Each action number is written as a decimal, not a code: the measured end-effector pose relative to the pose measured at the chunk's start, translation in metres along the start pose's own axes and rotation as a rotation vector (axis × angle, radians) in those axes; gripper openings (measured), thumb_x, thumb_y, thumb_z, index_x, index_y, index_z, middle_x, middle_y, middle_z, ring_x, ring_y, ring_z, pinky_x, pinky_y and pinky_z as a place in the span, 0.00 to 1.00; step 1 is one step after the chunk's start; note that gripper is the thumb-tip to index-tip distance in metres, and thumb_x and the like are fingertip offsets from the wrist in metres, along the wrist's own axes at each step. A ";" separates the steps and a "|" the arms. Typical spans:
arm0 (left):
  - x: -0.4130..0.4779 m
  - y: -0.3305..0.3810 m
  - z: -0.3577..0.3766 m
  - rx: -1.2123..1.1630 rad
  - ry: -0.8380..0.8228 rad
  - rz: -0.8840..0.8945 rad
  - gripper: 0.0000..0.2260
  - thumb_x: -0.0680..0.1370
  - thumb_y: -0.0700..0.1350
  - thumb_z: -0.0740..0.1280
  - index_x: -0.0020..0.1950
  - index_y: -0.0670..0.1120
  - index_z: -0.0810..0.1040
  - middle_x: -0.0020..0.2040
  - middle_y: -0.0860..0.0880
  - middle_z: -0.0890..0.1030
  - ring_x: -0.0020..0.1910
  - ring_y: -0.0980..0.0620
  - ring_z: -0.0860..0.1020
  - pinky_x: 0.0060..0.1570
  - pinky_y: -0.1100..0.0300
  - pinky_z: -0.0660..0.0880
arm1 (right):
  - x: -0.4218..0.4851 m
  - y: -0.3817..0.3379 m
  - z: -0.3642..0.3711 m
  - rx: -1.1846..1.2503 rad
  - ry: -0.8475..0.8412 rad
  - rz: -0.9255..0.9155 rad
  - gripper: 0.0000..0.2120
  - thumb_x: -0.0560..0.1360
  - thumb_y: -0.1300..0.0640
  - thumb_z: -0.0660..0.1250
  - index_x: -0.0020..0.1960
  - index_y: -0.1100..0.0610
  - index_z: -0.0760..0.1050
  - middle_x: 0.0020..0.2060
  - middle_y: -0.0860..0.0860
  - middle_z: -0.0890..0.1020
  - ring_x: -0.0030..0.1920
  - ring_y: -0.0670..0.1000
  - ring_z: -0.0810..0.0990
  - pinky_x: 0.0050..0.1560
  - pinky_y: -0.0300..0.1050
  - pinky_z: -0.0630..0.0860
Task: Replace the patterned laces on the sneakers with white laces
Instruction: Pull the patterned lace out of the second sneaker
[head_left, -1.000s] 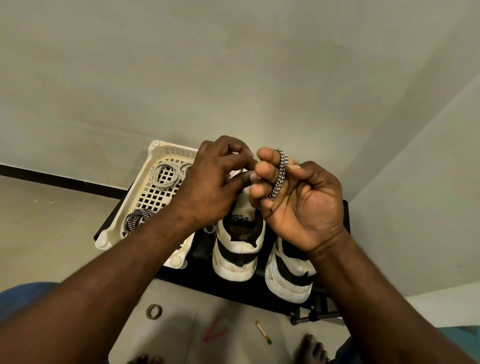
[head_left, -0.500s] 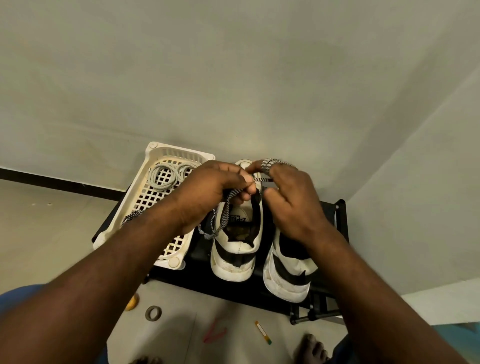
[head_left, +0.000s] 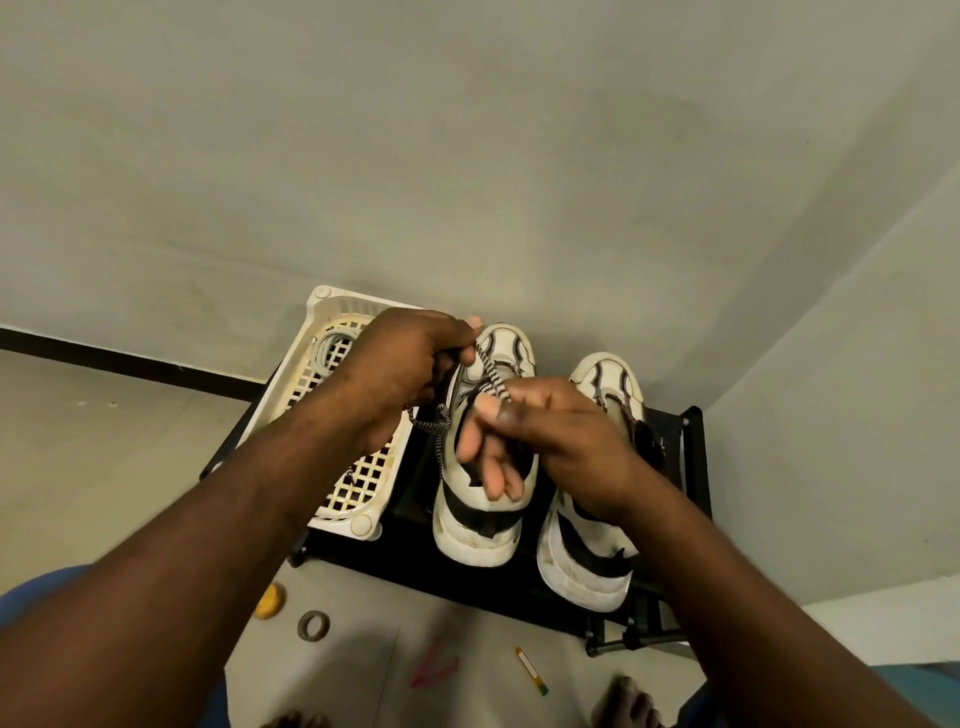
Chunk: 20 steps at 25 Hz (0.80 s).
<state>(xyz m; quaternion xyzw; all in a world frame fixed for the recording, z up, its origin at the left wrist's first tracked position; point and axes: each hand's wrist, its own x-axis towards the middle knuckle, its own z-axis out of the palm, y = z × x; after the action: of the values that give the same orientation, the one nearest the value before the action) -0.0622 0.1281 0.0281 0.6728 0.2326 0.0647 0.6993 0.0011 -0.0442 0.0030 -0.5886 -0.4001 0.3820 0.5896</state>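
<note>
Pinching the patterned lace (head_left: 490, 373) between thumb and forefinger, the right hand (head_left: 550, 439) hovers over the left sneaker (head_left: 475, 525), its other three fingers held straight and spread toward the shoe's opening. The left hand (head_left: 408, 364) is curled round the same lace a little farther away, so a short taut stretch runs on a slant between the two hands. Slack lace hangs in a loop below the left hand and trails down beside the shoe's inner edge.

Both sneakers stand side by side, with the right sneaker (head_left: 584, 569) just beside the left one. Their long axes run near to far, roughly parallel, with toes pointing away toward the wall (head_left: 467, 156) and heels toward the person. Each is white with a black band across the heel.

They sit on a low black rack (head_left: 395, 558) pushed into a corner of the room. A white lattice basket (head_left: 363, 525) shares the rack on the left, touching or nearly touching the left sneaker, and coiled white laces (head_left: 332, 353) lie in its far end.

Pale floor (head_left: 78, 441) meets the grey-beige wall along a black skirting strip (head_left: 104, 358). On the floor in front of the rack lie a yellow object (head_left: 270, 600), a ring of tape (head_left: 313, 625), a pink clip-like piece (head_left: 434, 670) and a small stick (head_left: 531, 669); bare toes (head_left: 623, 696) show at the bottom edge.
</note>
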 end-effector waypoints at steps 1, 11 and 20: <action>-0.001 0.000 0.002 0.066 -0.029 -0.005 0.15 0.80 0.47 0.71 0.33 0.46 0.79 0.30 0.51 0.71 0.24 0.56 0.64 0.25 0.63 0.60 | -0.002 -0.004 0.000 0.206 -0.046 -0.022 0.19 0.83 0.52 0.61 0.44 0.61 0.83 0.27 0.56 0.81 0.24 0.53 0.75 0.26 0.50 0.66; -0.004 0.004 -0.002 -0.079 -0.303 0.172 0.08 0.70 0.49 0.76 0.45 0.47 0.86 0.38 0.53 0.82 0.34 0.56 0.68 0.33 0.62 0.61 | -0.006 -0.014 -0.012 0.819 -0.173 -0.116 0.29 0.81 0.48 0.46 0.42 0.65 0.79 0.25 0.55 0.79 0.25 0.51 0.76 0.33 0.47 0.69; -0.002 -0.009 0.011 -0.275 -0.335 -0.032 0.10 0.79 0.45 0.68 0.41 0.44 0.84 0.36 0.48 0.71 0.31 0.56 0.65 0.30 0.64 0.61 | -0.004 -0.009 -0.029 0.969 -0.089 -0.190 0.24 0.78 0.49 0.56 0.60 0.66 0.78 0.44 0.57 0.84 0.45 0.56 0.83 0.52 0.51 0.76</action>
<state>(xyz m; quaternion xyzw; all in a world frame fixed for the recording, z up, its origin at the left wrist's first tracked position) -0.0610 0.1162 0.0198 0.5686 0.1129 -0.0278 0.8144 0.0262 -0.0592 0.0123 -0.1910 -0.2532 0.4935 0.8099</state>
